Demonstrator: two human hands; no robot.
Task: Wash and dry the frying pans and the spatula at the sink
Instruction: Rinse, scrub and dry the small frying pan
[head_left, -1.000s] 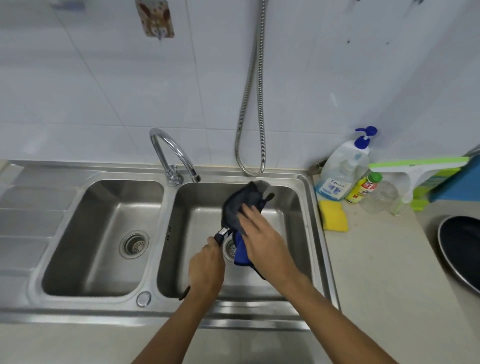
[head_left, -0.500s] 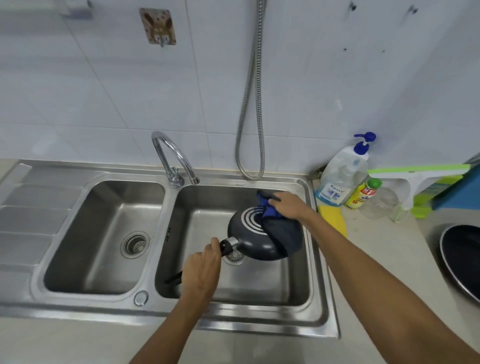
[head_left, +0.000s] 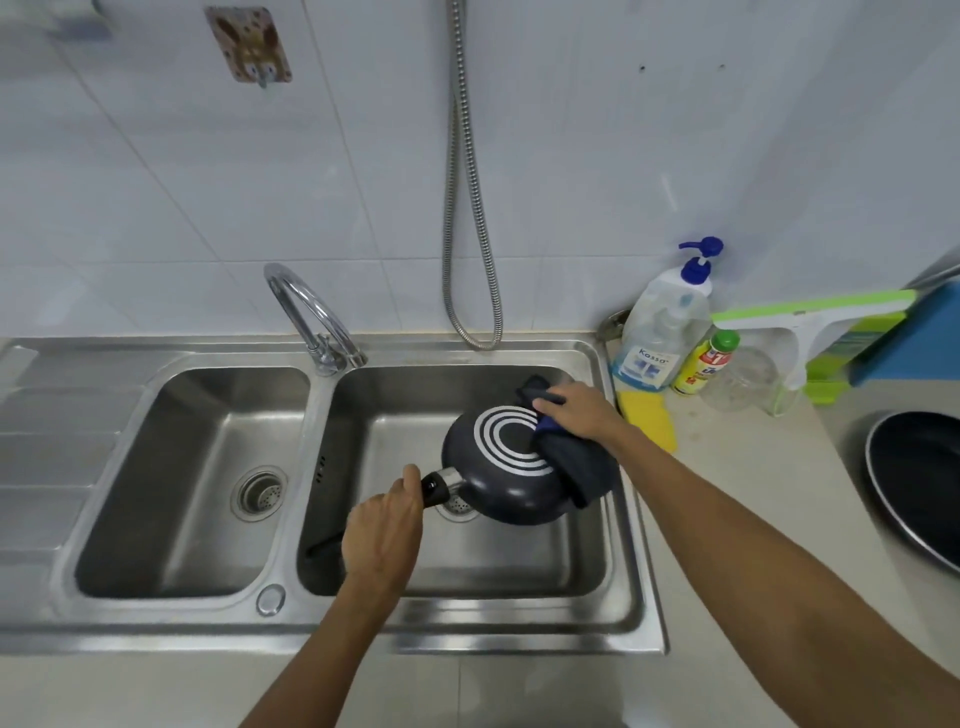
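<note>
We are at the drying step with the small frying pan (head_left: 511, 436). It hangs bottom-up over the right basin of the sink (head_left: 467, 642), clear of the basin floor and above the drain, with the white rings on its base facing us. Our left hand (head_left: 384, 525) is wrapped tight round the handle (head_left: 435, 486), thumb along the top, and carries the whole weight. Our right hand (head_left: 576, 410) lies on the far right edge of the base, fingers bent over a bunched dark cloth (head_left: 584, 470). It presses the cloth down there, and the rest of the cloth drapes over the rim.

The tap (head_left: 311, 312) is not running, so we judge the washing of this pan done and the wiping under way. The left part of the base and the near side wall are not covered by the cloth.

The next move calls for dragging the cloth across the rings and round the side while the left hand keeps the pan steady. Then we roll the wrist to turn the inside up. The handle grip has to stay firm, since the push of the cloth would tip the pan.

A larger pan (head_left: 914, 483) sits on the counter (head_left: 753, 493) to the right. We see no spatula from here.
</note>
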